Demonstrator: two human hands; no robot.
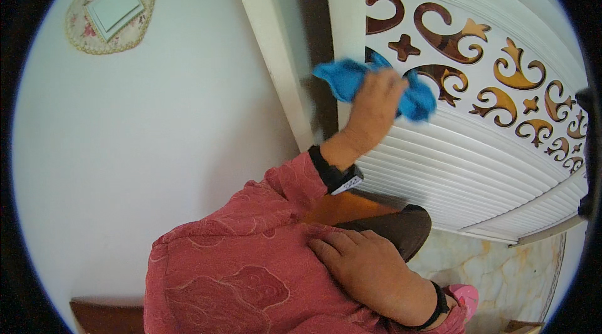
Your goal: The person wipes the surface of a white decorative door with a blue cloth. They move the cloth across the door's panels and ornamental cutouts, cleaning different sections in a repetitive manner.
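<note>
Motion-blurred, my left hand (376,103) is shut on a crumpled blue cloth (345,79), with both ends of the cloth spreading past the fingers. The cloth is at the white frame edge and scroll cutouts of a louvred panel (451,164); contact cannot be told. A black band with a small box (341,176) is around that wrist. Lower down, my right hand (367,263) lies flat on the pink patterned garment (225,277), holding nothing visible. Its wrist wears a thin black band (440,306).
A white upright frame (277,51) stands beside the wall. Upper left, a wall switch (115,9) has a floral fabric surround. A dark rounded object (414,230) is behind my right hand. Marble-patterned floor (498,263) and a pink slipper (466,297) show at lower right.
</note>
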